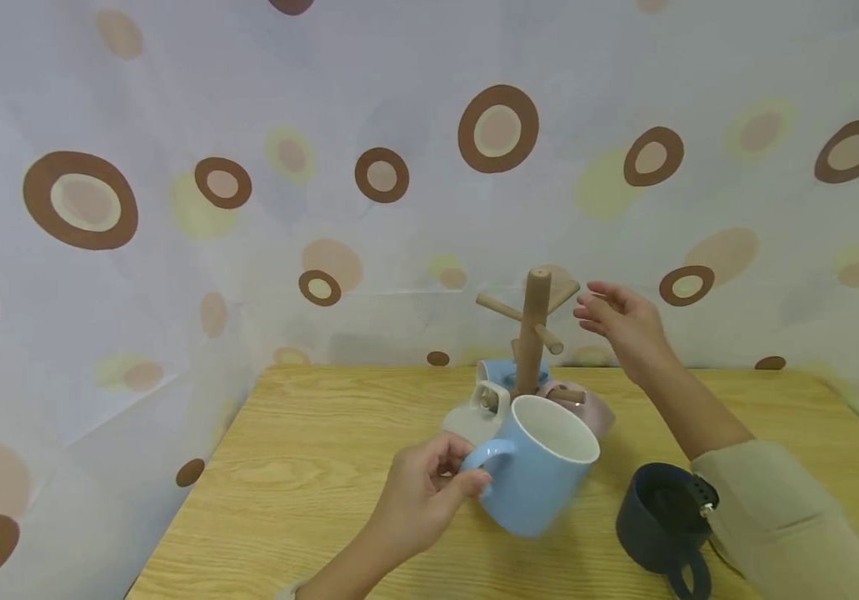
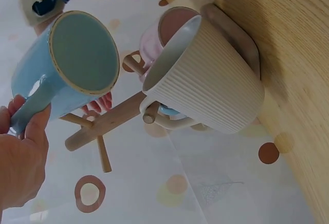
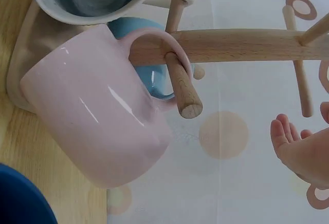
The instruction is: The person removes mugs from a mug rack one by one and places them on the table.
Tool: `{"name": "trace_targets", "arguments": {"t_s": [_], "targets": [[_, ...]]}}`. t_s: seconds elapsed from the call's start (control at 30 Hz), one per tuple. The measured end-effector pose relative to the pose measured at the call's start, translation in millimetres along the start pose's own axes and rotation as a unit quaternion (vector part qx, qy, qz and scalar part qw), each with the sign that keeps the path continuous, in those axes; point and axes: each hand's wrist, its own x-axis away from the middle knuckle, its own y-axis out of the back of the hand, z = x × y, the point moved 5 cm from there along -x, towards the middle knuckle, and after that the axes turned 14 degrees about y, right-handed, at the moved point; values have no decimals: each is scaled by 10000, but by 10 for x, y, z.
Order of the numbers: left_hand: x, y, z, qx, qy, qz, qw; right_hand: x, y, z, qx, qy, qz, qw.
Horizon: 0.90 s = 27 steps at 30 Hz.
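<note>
My left hand (image 1: 425,496) holds a light blue mug (image 1: 537,492) by its handle, in front of a wooden mug tree (image 1: 534,333). The mug's mouth faces up and is tilted; its bare base shows in the left wrist view. Beside an upper peg, my right hand (image 1: 627,333) is raised with its fingers loosely bent and holds nothing. Low on the tree, a white ribbed mug (image 2: 211,75) and a pink mug (image 3: 97,106) hang by their handles. Another blue mug (image 1: 500,372) sits behind the post, partly hidden. The upper pegs carry no mugs.
A dark navy mug (image 1: 661,533) stands upright on the wooden table (image 1: 302,450), below my right forearm and partly covered by the sleeve. Behind the table's far edge hangs a pale cloth (image 1: 414,92) with brown and yellow circles.
</note>
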Motion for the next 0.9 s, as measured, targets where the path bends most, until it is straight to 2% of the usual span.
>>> {"name": "trace_targets", "arguments": {"t_s": [0.1, 0.2, 0.37, 0.57, 0.67, 0.77, 0.9], "targets": [[20, 73, 31, 137, -202, -239, 9994, -72, -27, -30, -110, -91, -78, 9999], [44, 149, 54, 243, -312, -506, 9979, -106, -52, -58, -477, -164, -229, 9985], [99, 278, 82, 123, -505, -1148, 9920, -133, -110, -64, -1205, -116, -430, 9917], [144, 409, 223, 33, -577, -2100, 9760, -150, -145, -39, -1457, -29, -455, 9883], [173, 466, 294, 8, -626, -2474, 9669, -152, -144, -27, -1506, -42, -422, 9877], [198, 513, 352, -107, -643, -2748, 9593, -151, -132, -20, -1579, -46, -396, 9866], [195, 574, 443, -334, -651, -2950, 9527, -143, -109, -9, -1612, -11, -381, 9862]]}}
